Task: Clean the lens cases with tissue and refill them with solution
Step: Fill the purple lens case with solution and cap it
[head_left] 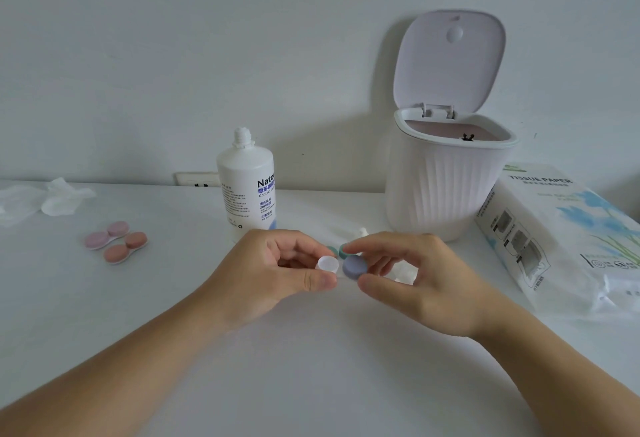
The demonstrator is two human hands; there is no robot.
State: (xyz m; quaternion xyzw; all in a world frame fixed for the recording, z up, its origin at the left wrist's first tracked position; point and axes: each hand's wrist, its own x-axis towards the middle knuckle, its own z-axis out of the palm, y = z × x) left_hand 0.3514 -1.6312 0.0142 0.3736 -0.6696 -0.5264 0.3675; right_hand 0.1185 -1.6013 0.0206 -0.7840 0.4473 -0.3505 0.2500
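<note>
Both hands are meeting over the middle of the desk (311, 384), and the lens case (337, 268) is sitting directly between them, raised a little off the surface. Its long axis is running left to right, so each hand is holding one end. The left hand (277, 273) is pinching the left well, thumb below and fingers curled over the top. The right hand (412, 280) is pinching the purple cap (355, 267) on the right well, index finger above and thumb beneath. Neither hand is the nearer; the case is bridging the two.

The left well is showing a pale, translucent white cap (327, 263), or possibly a bare rim; the view is too soft to settle which. Just behind the purple cap a green piece (341, 250) is lying on the desk, probably part of another case, mostly hidden by the fingers.

In my judgement the coming move is a twist of the purple cap by the right hand while the left is steadying the body.

The solution bottle (246, 187) is standing uncapped just behind the left hand. Two pink and orange cases (116, 241) are lying well to the left, closed. The bin (450, 180) is standing open behind the right hand, the tissue pack (561, 235) beside it.
</note>
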